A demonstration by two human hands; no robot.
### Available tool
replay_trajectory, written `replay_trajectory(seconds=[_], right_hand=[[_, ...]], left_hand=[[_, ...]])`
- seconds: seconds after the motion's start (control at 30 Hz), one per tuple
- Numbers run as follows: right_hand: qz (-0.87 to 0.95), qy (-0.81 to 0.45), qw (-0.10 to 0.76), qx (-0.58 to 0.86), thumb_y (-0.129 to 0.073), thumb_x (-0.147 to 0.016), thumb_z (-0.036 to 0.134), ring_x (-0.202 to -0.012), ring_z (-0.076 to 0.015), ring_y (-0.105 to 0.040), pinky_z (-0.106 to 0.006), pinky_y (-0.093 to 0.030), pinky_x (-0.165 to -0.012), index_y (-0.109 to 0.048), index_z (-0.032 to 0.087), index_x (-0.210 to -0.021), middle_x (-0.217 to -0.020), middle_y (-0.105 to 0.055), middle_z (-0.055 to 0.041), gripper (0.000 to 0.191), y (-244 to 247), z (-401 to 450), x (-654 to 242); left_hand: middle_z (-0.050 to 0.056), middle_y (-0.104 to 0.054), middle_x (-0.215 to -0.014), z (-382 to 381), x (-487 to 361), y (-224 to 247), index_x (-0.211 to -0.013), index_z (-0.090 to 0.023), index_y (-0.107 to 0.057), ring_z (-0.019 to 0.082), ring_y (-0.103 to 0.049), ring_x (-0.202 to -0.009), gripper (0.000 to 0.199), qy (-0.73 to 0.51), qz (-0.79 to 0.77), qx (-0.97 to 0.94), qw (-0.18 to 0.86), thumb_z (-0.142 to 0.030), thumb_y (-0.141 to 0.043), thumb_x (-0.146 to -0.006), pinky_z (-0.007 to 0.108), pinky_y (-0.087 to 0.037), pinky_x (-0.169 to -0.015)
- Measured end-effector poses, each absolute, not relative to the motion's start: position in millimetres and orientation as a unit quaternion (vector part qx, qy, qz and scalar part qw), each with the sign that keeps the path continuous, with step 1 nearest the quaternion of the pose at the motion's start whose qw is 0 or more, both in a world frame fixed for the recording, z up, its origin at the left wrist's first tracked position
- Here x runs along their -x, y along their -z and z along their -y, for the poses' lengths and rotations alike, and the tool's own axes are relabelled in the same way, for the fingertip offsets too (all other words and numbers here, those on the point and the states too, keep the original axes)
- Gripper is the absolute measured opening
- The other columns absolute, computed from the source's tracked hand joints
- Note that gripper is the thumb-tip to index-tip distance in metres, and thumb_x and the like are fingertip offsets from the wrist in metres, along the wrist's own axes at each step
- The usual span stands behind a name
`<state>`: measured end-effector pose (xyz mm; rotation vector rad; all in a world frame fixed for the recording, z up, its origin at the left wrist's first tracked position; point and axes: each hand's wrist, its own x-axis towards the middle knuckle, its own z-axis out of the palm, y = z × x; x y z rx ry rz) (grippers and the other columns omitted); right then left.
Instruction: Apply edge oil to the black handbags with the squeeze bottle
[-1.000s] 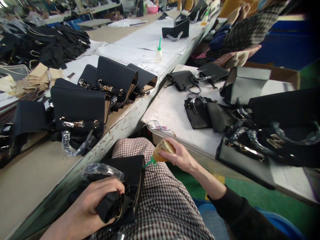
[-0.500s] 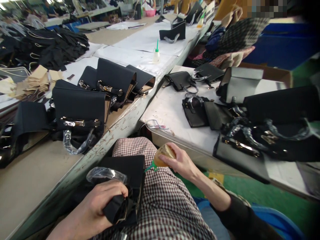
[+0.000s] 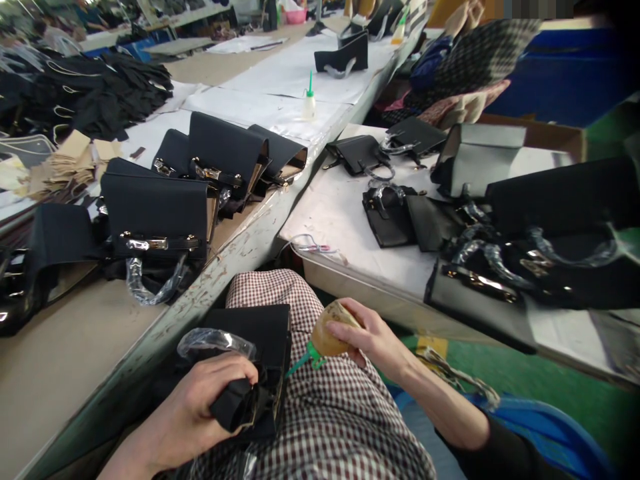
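Note:
On my lap, over a checked apron [image 3: 345, 420], lies a black handbag [image 3: 265, 327] with a plastic-wrapped handle [image 3: 217, 342]. My left hand [image 3: 200, 397] is closed around a folded black part of the bag near its open side. A glue bottle [image 3: 327, 333] with amber contents and a green nozzle is gripped in my right hand [image 3: 367, 333]. It is tilted down to the left, and the nozzle tip is at the bag's right edge. Whether the tip touches the bag I cannot tell. The fingertips of my left hand are partly hidden.
Several black handbags [image 3: 155, 207] stand on the bench to the left. More bags [image 3: 480, 287] lie on the white table to the right. A second glue bottle [image 3: 309, 103] stands upright on the far bench. A person's checked sleeve [image 3: 490, 60] shows at the upper right.
My right hand has moved slightly down, and the bottle's nozzle has slid lower along the bag's edge. My left hand still holds the bag, nearly in place.

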<state>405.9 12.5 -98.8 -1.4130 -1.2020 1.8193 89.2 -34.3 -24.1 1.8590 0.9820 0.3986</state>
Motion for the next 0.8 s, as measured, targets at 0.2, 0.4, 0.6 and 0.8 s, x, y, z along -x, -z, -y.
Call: replay_trajectory(seconds=[0.2,0.4,0.6,0.8], right_hand=[[0.403,-0.706,0.293,0.503,-0.076,-0.087,0.055,-0.051,-0.0083,-0.044,-0.017,-0.036,-0.037,-0.062,0.017,-0.109,-0.073,-0.055,0.0041,0.046,90,6,-408],[0.364,-0.696,0.339,0.518,-0.079,-0.084,0.055,-0.050,-0.0089,-0.046,-0.017,-0.035,-0.036,-0.064,0.019,-0.111,-0.074,-0.058,0.0026,0.048,81,17,-411],[0.358,-0.731,0.321,0.484,-0.079,-0.083,0.059,-0.048,-0.0071,-0.043,-0.016,-0.035,-0.035,-0.065,0.016,-0.106,-0.072,-0.056,0.0029,0.050,80,26,-403],[0.385,-0.686,0.323,0.526,-0.077,-0.085,0.057,-0.049,-0.0080,-0.043,-0.018,-0.033,-0.038,-0.062,0.019,-0.108,-0.073,-0.056,0.0040,0.047,93,16,-403]], left_hand=[[-0.001,-0.062,-0.091,31,-92,22,-0.095,-0.022,-0.054,0.014,-0.060,-0.082,0.025,-0.168,-0.403,-0.757,0.486,0.000,-0.060,-0.086,0.026,-0.045,-0.075],[0.000,-0.063,-0.093,30,-93,23,-0.096,-0.022,-0.055,0.015,-0.060,-0.084,0.025,-0.169,-0.410,-0.753,0.486,0.001,-0.059,-0.085,0.027,-0.044,-0.076],[0.000,-0.063,-0.092,28,-95,21,-0.096,-0.022,-0.055,0.015,-0.059,-0.082,0.026,-0.167,-0.405,-0.761,0.479,0.002,-0.058,-0.084,0.026,-0.044,-0.075],[-0.001,-0.062,-0.091,28,-94,21,-0.096,-0.022,-0.055,0.014,-0.058,-0.081,0.026,-0.159,-0.404,-0.758,0.486,0.001,-0.061,-0.085,0.026,-0.044,-0.075]])
